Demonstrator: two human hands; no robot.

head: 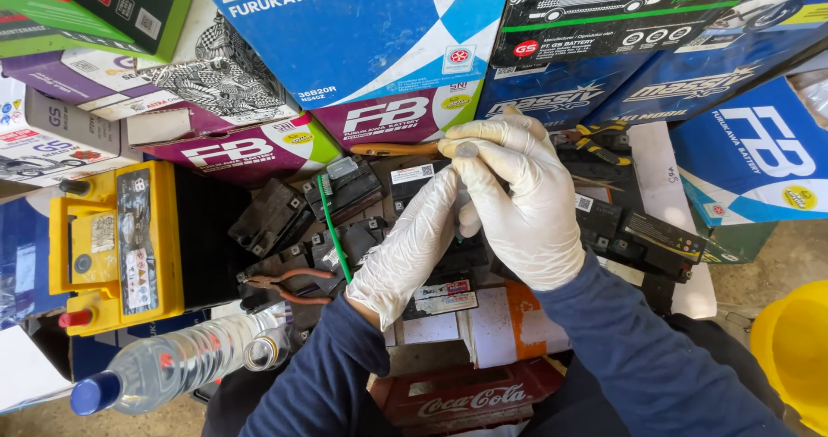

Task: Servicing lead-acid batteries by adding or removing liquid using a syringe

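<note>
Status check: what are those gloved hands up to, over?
Left hand and right hand gloved, fingers together. Nothing clearly held. Small black batteries beneath. Pliers, green wire alongside.

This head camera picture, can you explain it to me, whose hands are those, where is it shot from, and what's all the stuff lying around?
The one picture comes from a camera worn on a person's head, looking down at their own two hands. Both wear white gloves over dark blue sleeves. The left hand and right hand meet in the middle; the right pinches a small grey cap. Below them lie small black batteries, red-handled pliers and a green stick. A yellow-topped battery and a clear water bottle sit to the left. Battery boxes are stacked behind.
</note>
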